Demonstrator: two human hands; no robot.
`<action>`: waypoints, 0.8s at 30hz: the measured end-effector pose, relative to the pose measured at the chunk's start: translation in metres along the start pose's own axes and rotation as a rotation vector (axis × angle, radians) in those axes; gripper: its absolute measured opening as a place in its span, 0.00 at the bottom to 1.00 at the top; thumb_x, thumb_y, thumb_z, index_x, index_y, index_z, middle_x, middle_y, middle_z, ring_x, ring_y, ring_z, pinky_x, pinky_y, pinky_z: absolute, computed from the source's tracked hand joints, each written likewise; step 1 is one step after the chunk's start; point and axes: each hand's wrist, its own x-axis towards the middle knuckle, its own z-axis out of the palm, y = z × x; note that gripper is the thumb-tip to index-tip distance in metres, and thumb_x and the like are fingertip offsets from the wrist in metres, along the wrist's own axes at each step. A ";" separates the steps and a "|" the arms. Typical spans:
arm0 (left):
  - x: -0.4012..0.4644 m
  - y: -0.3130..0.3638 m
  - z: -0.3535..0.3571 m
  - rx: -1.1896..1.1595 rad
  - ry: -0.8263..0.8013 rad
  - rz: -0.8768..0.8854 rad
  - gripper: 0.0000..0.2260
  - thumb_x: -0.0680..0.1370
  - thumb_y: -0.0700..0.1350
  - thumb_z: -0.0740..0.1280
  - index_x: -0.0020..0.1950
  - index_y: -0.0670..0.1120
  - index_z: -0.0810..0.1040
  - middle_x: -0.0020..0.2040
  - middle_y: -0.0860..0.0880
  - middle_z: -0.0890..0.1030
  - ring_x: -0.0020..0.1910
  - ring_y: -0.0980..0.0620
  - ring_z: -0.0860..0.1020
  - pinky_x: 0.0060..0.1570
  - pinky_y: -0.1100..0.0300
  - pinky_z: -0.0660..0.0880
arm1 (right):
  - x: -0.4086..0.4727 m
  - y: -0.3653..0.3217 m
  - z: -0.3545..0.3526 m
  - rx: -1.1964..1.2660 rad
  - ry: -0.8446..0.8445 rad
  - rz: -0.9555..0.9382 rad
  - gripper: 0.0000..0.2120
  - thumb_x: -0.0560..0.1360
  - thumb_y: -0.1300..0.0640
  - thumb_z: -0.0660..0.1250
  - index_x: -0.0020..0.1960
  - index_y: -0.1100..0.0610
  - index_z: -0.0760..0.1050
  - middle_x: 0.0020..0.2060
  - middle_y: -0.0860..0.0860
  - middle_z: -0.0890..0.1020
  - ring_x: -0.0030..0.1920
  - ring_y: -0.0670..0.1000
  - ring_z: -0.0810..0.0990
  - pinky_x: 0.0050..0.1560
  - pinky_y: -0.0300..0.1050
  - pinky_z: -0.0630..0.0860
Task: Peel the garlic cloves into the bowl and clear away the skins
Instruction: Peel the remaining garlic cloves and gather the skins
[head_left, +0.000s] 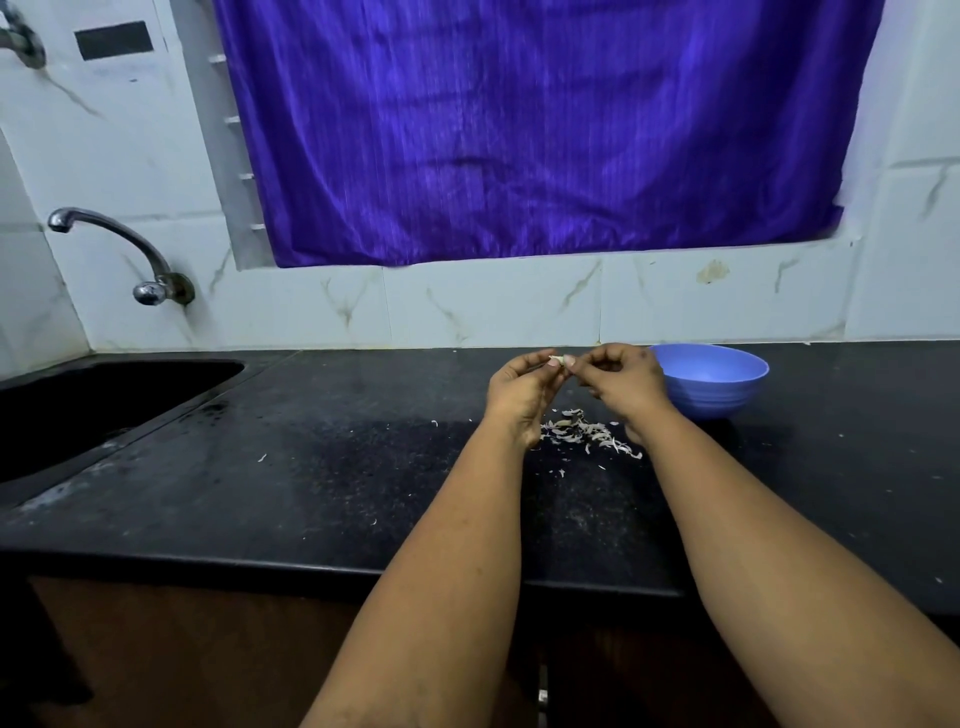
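A small pale garlic clove (558, 359) is held in the air above the black counter, pinched between both hands. My left hand (522, 389) holds it from the left with curled fingers. My right hand (623, 382) pinches its right end with thumb and fingertips. A blue plastic bowl (714, 382) stands just right of my right hand; its inside is hidden from this angle. A pile of papery garlic skins (584, 434) lies on the counter directly below my hands.
The black counter (337, 467) carries a few stray skin flakes (262, 458) to the left. A dark sink (93, 410) with a wall tap (130, 249) sits at the far left. A tiled wall and a purple curtain (545, 130) stand behind.
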 end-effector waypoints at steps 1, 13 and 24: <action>0.000 0.000 0.000 0.012 -0.003 0.000 0.07 0.75 0.28 0.65 0.44 0.38 0.77 0.34 0.46 0.83 0.35 0.53 0.83 0.38 0.67 0.79 | -0.001 -0.001 0.000 0.048 -0.013 0.012 0.08 0.69 0.59 0.76 0.38 0.54 0.77 0.33 0.49 0.81 0.33 0.44 0.79 0.37 0.36 0.76; 0.006 -0.013 -0.001 0.771 0.053 0.166 0.08 0.79 0.37 0.62 0.41 0.45 0.75 0.39 0.45 0.82 0.39 0.49 0.83 0.48 0.51 0.81 | 0.000 0.000 0.002 0.241 -0.147 0.105 0.07 0.75 0.70 0.66 0.45 0.59 0.77 0.30 0.48 0.82 0.29 0.40 0.80 0.32 0.30 0.76; 0.008 -0.011 -0.003 0.930 0.049 0.120 0.09 0.78 0.41 0.60 0.39 0.46 0.73 0.41 0.43 0.79 0.42 0.41 0.80 0.49 0.47 0.80 | -0.002 0.000 0.005 0.267 -0.253 0.125 0.09 0.77 0.71 0.63 0.45 0.59 0.76 0.39 0.53 0.80 0.38 0.44 0.80 0.38 0.31 0.77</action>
